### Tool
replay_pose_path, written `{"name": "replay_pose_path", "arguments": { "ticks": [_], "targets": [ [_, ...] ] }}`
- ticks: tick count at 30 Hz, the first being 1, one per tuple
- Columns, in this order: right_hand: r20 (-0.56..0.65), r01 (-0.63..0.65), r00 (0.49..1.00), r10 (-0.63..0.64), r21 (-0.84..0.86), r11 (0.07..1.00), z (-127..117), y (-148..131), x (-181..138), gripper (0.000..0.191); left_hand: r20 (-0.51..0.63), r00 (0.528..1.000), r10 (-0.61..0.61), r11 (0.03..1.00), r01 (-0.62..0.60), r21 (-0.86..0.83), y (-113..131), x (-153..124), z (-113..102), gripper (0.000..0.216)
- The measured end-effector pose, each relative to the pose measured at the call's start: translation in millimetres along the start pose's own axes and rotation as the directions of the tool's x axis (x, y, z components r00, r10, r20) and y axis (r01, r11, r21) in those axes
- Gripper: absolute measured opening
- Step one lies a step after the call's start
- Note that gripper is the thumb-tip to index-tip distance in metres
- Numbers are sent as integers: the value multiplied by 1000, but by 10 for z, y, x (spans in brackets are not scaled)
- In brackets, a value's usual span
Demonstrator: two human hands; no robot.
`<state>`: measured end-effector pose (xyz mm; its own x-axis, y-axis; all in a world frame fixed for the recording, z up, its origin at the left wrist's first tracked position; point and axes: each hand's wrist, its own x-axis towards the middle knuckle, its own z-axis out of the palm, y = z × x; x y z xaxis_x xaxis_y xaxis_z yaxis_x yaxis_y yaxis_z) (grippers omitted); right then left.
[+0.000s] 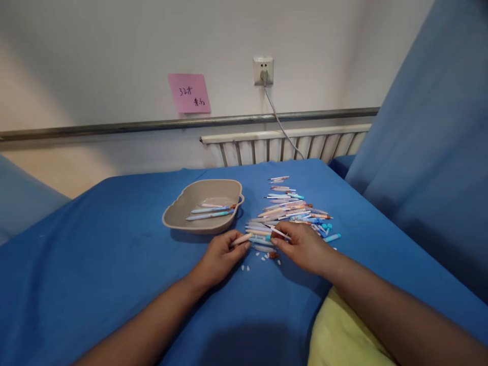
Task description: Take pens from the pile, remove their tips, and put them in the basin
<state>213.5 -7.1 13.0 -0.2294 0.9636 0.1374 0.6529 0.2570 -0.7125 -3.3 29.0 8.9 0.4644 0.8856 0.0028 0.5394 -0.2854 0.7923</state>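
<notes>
The pale pen barrel (241,239) lies in the left hand (221,254), pinched between thumb and fingertips with its tip pointing right toward the other hand; the grip is closed on it. The right hand (303,244) sits just beside it, fingers curled shut around a thin white refill (280,233) that angles up and left out of the fingers. Both hands rest on the blue sheet (114,264) at the near edge of a loose pile of pens (292,211), a scatter of pastel blue, pink and orange barrels lying mostly crosswise. A few small white tips (246,267) lie on the sheet between the two hands. Left of the pile, and just beyond the left hand, stands a beige tray (179,208) with scalloped rim, holding several assembled pens (209,212) laid lengthwise. A yellow cloth (339,335) shows under the right forearm. Behind the bed run a radiator (285,145), a wall socket (263,70) with a plugged-in cable, and a pink note (189,92).
</notes>
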Motion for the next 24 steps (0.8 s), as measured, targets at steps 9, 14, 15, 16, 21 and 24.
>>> {"name": "replay_pose_path", "arguments": {
  "ticks": [9,14,15,16,21,24],
  "targets": [
    [125,-32,992,-14,356,934,140,-16,2,23,33,999,39,981,-32,-192,264,-121,151,22],
    [145,-45,989,-20,434,900,129,-53,-5,24,-4,992,128,984,-128,-121,260,-188,184,18],
    [139,-49,990,-15,444,895,122,-61,-3,25,-11,991,132,983,-132,-126,252,-196,189,16],
    [135,-54,991,-10,459,887,114,-69,-1,28,-21,991,131,982,-133,-134,245,-202,193,17],
    [168,-78,986,-19,549,832,76,-127,-9,35,-120,980,157,980,-169,-101,234,-200,195,15],
    [176,-105,984,-2,595,797,74,-162,-22,35,-151,972,181,976,-196,-92,243,-196,180,13]
  ]
}}
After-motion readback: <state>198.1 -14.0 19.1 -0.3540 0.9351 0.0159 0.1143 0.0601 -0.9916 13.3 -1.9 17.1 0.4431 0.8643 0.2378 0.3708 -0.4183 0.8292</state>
